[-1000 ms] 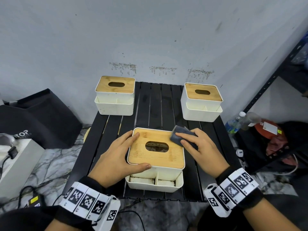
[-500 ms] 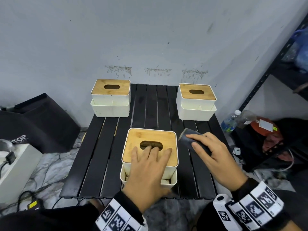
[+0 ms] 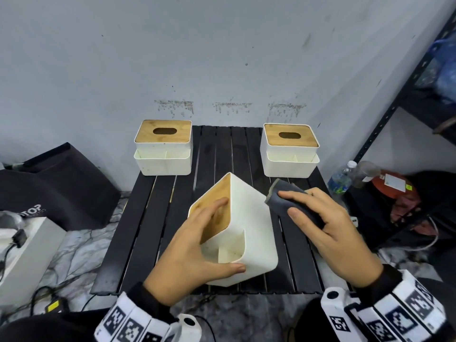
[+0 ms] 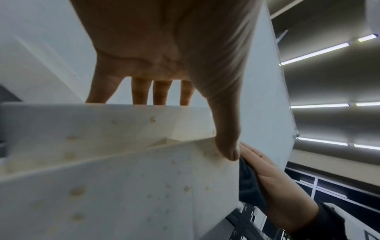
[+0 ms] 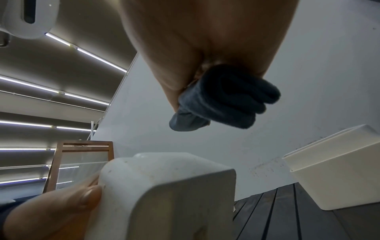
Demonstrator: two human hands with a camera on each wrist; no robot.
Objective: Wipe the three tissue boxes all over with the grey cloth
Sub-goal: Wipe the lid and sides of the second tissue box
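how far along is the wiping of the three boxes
Nothing shows as finished. In hand: the left hand grips the near tissue box, tipped onto its side, while the right hand holds the grey cloth beside its white wall. Left: the back-left box and back-right box stand upright and untouched on the black table.

Black slatted table point(image 3: 148, 233) — water bottle point(image 3: 341, 178) beside shelving point(image 3: 385, 114) (right); black bag point(image 3: 61, 188) left.

Left hand point(image 3: 195, 245) grips the tilted tissue box point(image 3: 249, 218) — fingers on its lid, thumb below; right hand point(image 3: 330, 228) clutches the grey cloth point(image 3: 283, 196).
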